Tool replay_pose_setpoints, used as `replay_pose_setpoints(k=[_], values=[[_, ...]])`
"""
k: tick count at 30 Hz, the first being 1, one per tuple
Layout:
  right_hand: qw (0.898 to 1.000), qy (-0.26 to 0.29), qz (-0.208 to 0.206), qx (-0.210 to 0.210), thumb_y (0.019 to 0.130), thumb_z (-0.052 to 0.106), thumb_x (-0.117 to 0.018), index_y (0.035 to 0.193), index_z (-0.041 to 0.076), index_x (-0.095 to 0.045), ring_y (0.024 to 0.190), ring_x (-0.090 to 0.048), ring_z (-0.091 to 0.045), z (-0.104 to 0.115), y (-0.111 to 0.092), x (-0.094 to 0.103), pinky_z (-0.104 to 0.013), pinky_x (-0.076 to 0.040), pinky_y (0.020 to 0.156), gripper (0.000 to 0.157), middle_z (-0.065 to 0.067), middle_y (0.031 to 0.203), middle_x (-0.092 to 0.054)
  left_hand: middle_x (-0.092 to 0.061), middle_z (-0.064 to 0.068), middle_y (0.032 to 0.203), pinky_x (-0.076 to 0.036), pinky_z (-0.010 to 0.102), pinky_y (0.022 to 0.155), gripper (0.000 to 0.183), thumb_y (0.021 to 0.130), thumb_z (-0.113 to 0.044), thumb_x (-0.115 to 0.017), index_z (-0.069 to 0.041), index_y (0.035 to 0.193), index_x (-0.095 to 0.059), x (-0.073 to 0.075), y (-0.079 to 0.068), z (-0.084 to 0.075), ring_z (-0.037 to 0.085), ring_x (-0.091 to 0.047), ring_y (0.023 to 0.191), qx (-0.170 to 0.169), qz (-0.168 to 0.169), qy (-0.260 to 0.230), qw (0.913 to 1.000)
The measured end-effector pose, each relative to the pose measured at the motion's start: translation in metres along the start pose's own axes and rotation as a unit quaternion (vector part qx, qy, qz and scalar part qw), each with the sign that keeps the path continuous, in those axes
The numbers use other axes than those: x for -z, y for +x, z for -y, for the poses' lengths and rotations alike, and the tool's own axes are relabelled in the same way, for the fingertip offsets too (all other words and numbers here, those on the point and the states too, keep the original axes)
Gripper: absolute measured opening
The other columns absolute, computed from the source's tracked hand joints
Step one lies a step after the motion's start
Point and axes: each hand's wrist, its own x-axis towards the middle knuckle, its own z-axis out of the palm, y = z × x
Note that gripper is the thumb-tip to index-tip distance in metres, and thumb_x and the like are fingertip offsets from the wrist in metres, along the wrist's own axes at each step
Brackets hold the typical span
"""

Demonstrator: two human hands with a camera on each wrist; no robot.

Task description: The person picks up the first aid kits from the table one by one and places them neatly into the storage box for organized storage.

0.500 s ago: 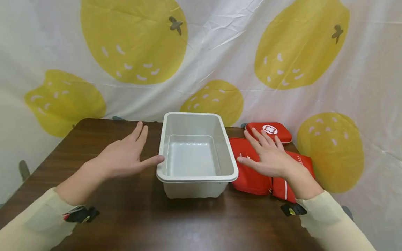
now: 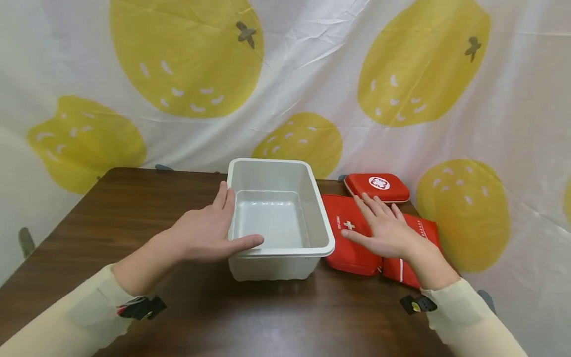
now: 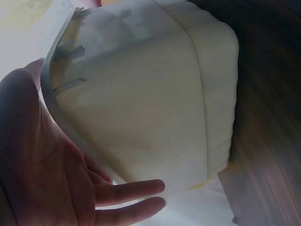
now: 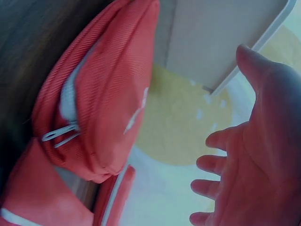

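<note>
A pale grey plastic bin (image 2: 276,268) stands upright on the dark wooden table, with nothing visible inside. My left hand (image 2: 201,234) is at its near left corner, fingers straight along the left side and thumb across the near rim; firm contact is hard to tell. In the left wrist view, two straight fingers (image 3: 131,190) lie by the bin's outer wall. My right hand (image 2: 387,235) hovers, fingers spread and holding nothing, above a red zipped first aid pouch (image 2: 345,254) at the bin's right. In the right wrist view, its thumb appears near the bin's rim.
Behind the pouch lies a red hard case (image 2: 398,191) with a white round emblem. A red flat pouch (image 2: 429,229) with a white stripe lies at the right, partly under my right arm. A lemon-print curtain (image 2: 303,44) hangs behind the table (image 2: 134,198).
My left hand has moved right and slightly toward me, from beside the bin to its near left corner. My right hand stays over the red pouches, slightly lower. The head view has shifted slightly.
</note>
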Motion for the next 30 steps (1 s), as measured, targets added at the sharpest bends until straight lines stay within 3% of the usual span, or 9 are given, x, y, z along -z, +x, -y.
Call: replay_pose_setpoints(k=[10,19,30], values=[[0.997,0.008,0.073,-0.023,0.069,0.083,-0.036,0.146,0.016,-0.016,0.132,-0.019,-0.039,-0.010,0.002,-0.024,-0.061,-0.012,0.101,0.104,-0.010,0.149,-0.018,0.012,0.015,0.150,-0.047,0.039,0.065,0.133,0.054,-0.094,-0.029,-0.003,0.145,0.005,-0.003,0.001,-0.002,0.029,-0.062,0.091,0.015,0.008,-0.014,0.9998],[0.993,0.028,0.111,-0.035,0.066,0.082,-0.043,0.144,0.015,-0.025,0.127,-0.028,-0.040,-0.009,0.000,-0.044,-0.060,-0.027,0.095,0.105,-0.012,0.144,-0.028,0.011,0.015,0.150,-0.046,0.036,0.061,0.136,0.050,-0.096,-0.030,-0.004,0.145,0.003,-0.004,0.005,-0.005,0.025,-0.061,0.076,0.018,0.025,-0.018,0.9994],[0.991,0.032,0.120,-0.054,0.061,0.085,-0.043,0.143,0.016,-0.029,0.123,-0.031,-0.036,0.001,-0.001,-0.048,-0.058,-0.038,0.086,0.108,-0.010,0.140,-0.032,0.011,0.015,0.150,-0.045,0.036,0.060,0.136,0.051,-0.095,-0.031,-0.003,0.145,0.001,-0.004,0.003,-0.004,0.026,-0.061,0.077,0.016,0.025,-0.024,0.9993]])
